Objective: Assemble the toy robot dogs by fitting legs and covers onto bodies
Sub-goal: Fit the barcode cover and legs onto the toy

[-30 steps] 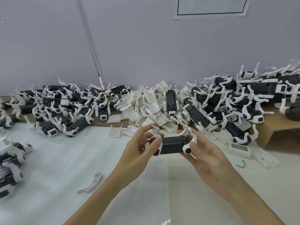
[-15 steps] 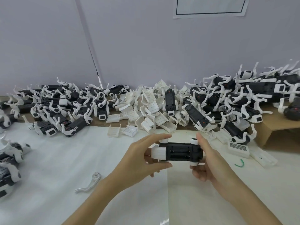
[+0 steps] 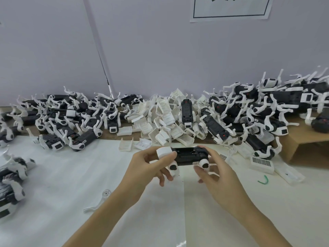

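Two hands hold one toy dog body (image 3: 188,155) above the worktop (image 3: 71,175), its long axis running left to right between them: the left hand (image 3: 149,166) grips the white end, the right hand (image 3: 213,168) curls its fingers round the black end by a leg joint. Loose white covers (image 3: 165,122) lie piled straight ahead, near both hands, so either could reach one. One spare leg (image 3: 99,202) lies nearer the left forearm.

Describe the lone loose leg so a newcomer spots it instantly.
Start at the white sheet covering the near tabletop. Left of the person's left forearm lies a single loose white leg, curved, its round hub end pointing away. Unlike the legs heaped along the wall, it lies alone, attached to no body.
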`<state>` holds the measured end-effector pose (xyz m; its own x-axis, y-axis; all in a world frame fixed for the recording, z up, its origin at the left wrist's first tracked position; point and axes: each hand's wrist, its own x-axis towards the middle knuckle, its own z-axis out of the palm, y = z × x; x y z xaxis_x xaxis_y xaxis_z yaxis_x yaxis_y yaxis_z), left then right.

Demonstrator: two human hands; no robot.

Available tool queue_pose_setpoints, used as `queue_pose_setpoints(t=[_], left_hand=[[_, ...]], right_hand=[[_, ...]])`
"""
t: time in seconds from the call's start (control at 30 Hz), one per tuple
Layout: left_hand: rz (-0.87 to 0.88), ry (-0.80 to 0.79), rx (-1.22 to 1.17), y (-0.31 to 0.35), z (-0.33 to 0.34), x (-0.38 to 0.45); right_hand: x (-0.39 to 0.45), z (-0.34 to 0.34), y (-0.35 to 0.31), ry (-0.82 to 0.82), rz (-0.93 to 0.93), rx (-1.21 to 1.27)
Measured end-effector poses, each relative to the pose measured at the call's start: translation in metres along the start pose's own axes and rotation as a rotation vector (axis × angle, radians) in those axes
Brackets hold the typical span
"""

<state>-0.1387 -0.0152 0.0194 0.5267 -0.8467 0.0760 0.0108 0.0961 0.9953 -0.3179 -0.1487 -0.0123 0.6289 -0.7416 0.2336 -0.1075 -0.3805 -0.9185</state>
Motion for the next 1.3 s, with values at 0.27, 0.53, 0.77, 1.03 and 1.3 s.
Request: queue_pose_setpoints(t=[0.27,0.53,0.77,1.03,1.3], left_hand=[[-0.085,-0.182,-0.044,0.010,-0.002,-0.003],[-0.113,-0.089,-0.008,0.006,-0.003,-0.002],[-0.091,0.111,0.151,0.000,0.009,-0.004],[-0.038,0.325,-0.057,-0.007,0.004,0.004],[0.030,0.195,0.019,-0.006,0.002,0.002]], right_hand=[[-0.002,-0.005,0.001,-0.226,0.438,0.370],[-0.007,0.001,-0.010,-0.210,0.362,0.321],[-0.014,0.018,-0.012,-0.106,0.100,0.131],[-0.008,-0.001,-0.005,-0.120,-0.094,-0.050],[0.019,-0.042,0.040,-0.113,-0.103,-1.009]])
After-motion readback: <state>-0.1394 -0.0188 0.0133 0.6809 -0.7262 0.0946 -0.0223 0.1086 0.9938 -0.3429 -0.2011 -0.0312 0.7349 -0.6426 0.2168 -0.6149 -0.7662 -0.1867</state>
